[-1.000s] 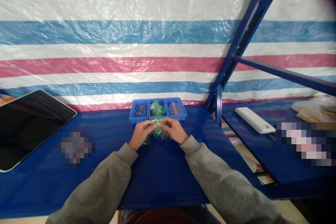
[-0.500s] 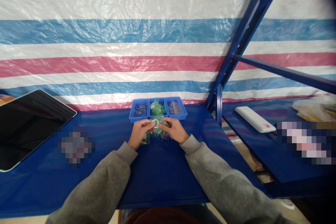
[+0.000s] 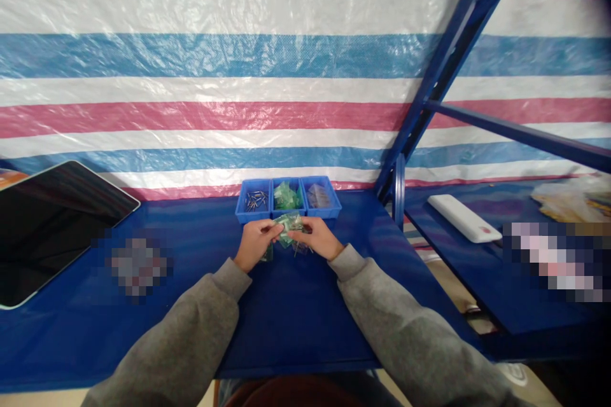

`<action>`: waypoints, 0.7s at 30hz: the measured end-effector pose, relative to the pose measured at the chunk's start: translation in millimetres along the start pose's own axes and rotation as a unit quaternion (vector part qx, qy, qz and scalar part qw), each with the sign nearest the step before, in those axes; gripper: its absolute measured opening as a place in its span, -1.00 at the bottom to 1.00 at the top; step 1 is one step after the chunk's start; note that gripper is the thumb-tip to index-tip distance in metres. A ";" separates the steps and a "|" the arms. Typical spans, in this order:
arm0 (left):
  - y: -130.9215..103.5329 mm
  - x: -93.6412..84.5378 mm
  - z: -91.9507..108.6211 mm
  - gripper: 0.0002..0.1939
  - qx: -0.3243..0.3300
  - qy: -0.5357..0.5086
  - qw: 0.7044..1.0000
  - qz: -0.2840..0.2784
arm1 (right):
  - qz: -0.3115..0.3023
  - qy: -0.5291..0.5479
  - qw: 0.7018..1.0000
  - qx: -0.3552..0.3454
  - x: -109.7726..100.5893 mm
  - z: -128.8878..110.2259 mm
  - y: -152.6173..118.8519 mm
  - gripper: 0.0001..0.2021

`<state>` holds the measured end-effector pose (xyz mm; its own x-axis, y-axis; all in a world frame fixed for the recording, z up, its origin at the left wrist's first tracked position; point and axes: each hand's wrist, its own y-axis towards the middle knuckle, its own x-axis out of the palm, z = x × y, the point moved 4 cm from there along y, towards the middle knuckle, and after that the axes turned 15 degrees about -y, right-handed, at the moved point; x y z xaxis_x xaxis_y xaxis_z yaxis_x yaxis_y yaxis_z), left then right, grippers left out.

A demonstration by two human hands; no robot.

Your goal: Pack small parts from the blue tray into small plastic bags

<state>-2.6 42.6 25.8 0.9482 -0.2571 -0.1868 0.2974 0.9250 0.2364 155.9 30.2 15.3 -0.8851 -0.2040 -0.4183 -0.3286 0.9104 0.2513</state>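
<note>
Between my two hands is a small greenish clear plastic bag, pinched from both sides. My left hand is closed on its left edge, thumb and fingertips together. My right hand grips the right edge the same way. Just under the hands lie thin metal pieces and another small green bag, both partly hidden. Directly behind stand three blue bins side by side. The left one holds thin metal pieces, the middle one green bags, the right one clear bags.
A dark-screened tablet or monitor lies at the left, near a blurred patch. Blue metal frame bars rise at the right. On the side table beyond are a white power bank-like block and a plastic bag.
The bag between my hands has been shifted slightly and now shows more of its face above the fingers. Both hands stay nearly in place, still holding it.
</note>
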 end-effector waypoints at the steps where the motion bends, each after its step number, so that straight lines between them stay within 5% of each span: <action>1: 0.2 -0.3 -0.2 -0.62 0.000 -0.003 1.000 0.005 | -0.007 0.005 1.000 0.003 0.3 -0.7 -0.2 -0.69; 10: 0.5 4.2 3.6 -0.65 0.000 -0.043 0.999 -0.032 | 0.054 -0.006 0.999 0.000 -1.2 2.4 0.5 -0.81; 21: -0.8 4.2 3.5 -0.68 -0.008 -0.058 0.998 -0.014 | 0.068 -0.008 0.998 0.007 -5.3 2.2 -0.6 -0.74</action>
<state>1.6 39.7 28.1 0.9461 -0.3135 -0.0818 0.3239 0.9210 0.2164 161.5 31.6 15.4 -0.9159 -0.0722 -0.3948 -0.2003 0.9346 0.2938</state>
